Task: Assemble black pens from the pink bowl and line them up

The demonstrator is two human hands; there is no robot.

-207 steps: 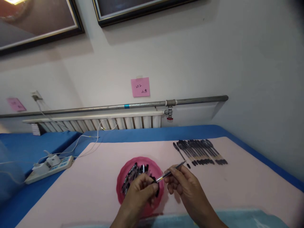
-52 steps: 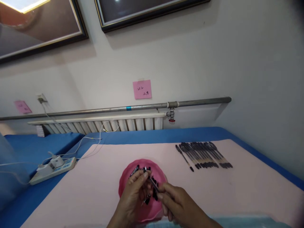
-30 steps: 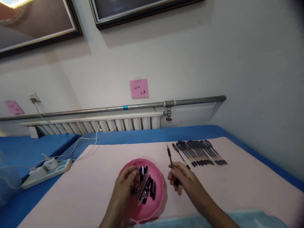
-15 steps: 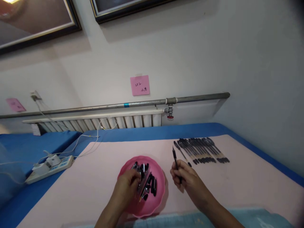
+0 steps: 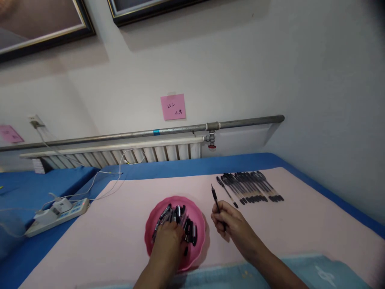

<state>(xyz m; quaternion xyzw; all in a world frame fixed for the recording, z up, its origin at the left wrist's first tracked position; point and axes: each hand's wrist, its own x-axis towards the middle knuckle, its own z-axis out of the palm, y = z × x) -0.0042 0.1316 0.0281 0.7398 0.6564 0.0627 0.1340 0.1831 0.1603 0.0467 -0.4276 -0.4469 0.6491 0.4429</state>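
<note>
My right hand (image 5: 230,220) is closed around a black pen (image 5: 214,195), uncapped, its tip pointing up. My left hand (image 5: 169,241) reaches down into a pink scalloped bowl (image 5: 200,253). Its fingers are hidden among the pen parts (image 5: 164,214), so I cannot tell whether they grip any. Black caps (image 5: 194,235) and clear barrels lie jumbled in the bowl. Beyond my right hand, a row of capped black pens (image 5: 246,186) lies side by side, slanted, with one pen (image 5: 225,190) slightly apart at its left end.
Pink paper (image 5: 105,237) covers the blue table (image 5: 192,168). A power strip (image 5: 57,216) with white plugs and cables lies at the left. Light blue cloth (image 5: 303,273) runs along the near edge. Behind the table are a radiator (image 5: 156,152) and a metal pipe (image 5: 129,135).
My left hand has pushed deeper into the bowl, its fingers now out of sight among the pen parts. My right hand still holds the pen upright. The view has shifted slightly.
</note>
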